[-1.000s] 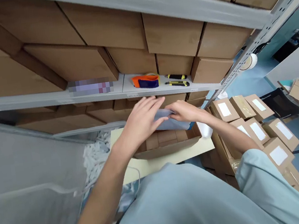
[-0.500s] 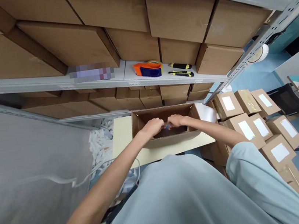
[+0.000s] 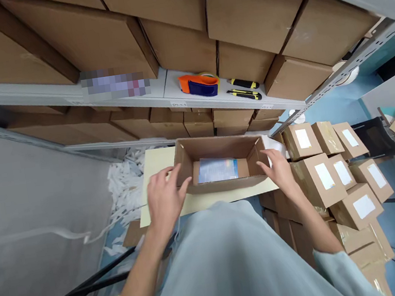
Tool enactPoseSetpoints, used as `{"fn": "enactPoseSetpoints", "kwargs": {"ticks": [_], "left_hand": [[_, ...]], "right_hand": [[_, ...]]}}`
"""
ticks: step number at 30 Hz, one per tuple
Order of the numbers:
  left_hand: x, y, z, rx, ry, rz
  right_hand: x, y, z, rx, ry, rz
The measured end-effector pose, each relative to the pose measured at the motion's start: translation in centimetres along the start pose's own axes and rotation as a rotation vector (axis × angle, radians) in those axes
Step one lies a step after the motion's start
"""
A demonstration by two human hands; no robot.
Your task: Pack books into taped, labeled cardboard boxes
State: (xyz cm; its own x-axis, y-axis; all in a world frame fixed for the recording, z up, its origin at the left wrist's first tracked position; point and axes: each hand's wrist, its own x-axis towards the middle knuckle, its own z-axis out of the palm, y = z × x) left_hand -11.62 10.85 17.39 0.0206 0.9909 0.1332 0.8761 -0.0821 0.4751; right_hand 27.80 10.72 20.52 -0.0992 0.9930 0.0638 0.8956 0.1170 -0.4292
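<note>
An open cardboard box [image 3: 225, 185] stands on a pale yellow board [image 3: 152, 166]. On the box's bottom lies a flat blue and white packet [image 3: 218, 169]. My left hand [image 3: 163, 194] is at the box's left end, fingers apart and nothing in it. Beside the right end is my right hand [image 3: 276, 166], its thumb and fingers spread and empty; whether it touches the box edge I cannot tell.
A shelf [image 3: 167, 86] ahead holds cartons, an orange and blue tape dispenser [image 3: 199, 86] and cutters [image 3: 245, 94]. Labelled cartons [image 3: 319, 180] are stacked at right. White paper strips [image 3: 129, 182] lie at left, near a grey wall [image 3: 36, 200].
Both hands have come out of the box and moved apart to its two ends, their fingers opened. The packet on the box's bottom now shows fully. The view has shifted slightly.
</note>
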Motion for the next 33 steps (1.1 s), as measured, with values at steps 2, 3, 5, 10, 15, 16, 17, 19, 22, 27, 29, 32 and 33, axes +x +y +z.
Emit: {"fn": "enactPoseSetpoints", "kwargs": {"ticks": [2,3,5,10,15,16,17,19,22,27,29,32,33], "left_hand": [[-1.9,-0.7,-0.1,-0.047,0.097,-0.195],[-2.5,-0.8,0.1,-0.075,0.079,-0.276],[-3.3,-0.6,0.8,-0.128,-0.032,-0.379],[-4.1,0.5,2.0,-0.117,-0.098,-0.323],[-3.7,-0.3,1.4,-0.093,-0.159,-0.251],[-3.6,-0.7,1.2,-0.105,-0.208,-0.246],[-3.5,-1.1,1.2,-0.119,-0.264,-0.242],[-3.5,-1.8,1.2,-0.129,-0.362,-0.232],[-3.6,-2.4,1.5,-0.096,-0.428,-0.21],[-2.6,-3.3,1.7,-0.099,-0.448,-0.119],[-1.8,-3.8,1.9,-0.169,-0.489,-0.096],[-0.8,-4.0,2.9,-0.311,-0.623,-0.041],[-0.6,-3.9,3.3,-0.341,-0.664,-0.019]], "right_hand": [[-2.2,1.6,-0.2,0.004,0.123,0.133],[-2.9,2.1,0.0,0.027,0.13,0.199],[-3.7,2.7,0.8,0.105,0.083,0.305],[-4.2,2.1,2.4,0.099,0.061,0.294],[-4.8,2.0,2.1,0.116,0.07,0.221],[-4.6,2.2,1.9,0.143,0.045,0.227],[-4.2,2.5,1.6,0.168,0.02,0.233],[-2.4,3.0,1.0,0.191,0.006,0.247],[2.4,3.5,0.4,0.143,0.078,0.258],[10.6,3.0,1.5,0.149,0.067,0.32],[12.1,2.3,2.7,0.257,-0.004,0.375],[12.2,1.4,4.6,0.484,-0.112,0.408],[11.9,1.4,5.0,0.547,-0.136,0.404]]}}
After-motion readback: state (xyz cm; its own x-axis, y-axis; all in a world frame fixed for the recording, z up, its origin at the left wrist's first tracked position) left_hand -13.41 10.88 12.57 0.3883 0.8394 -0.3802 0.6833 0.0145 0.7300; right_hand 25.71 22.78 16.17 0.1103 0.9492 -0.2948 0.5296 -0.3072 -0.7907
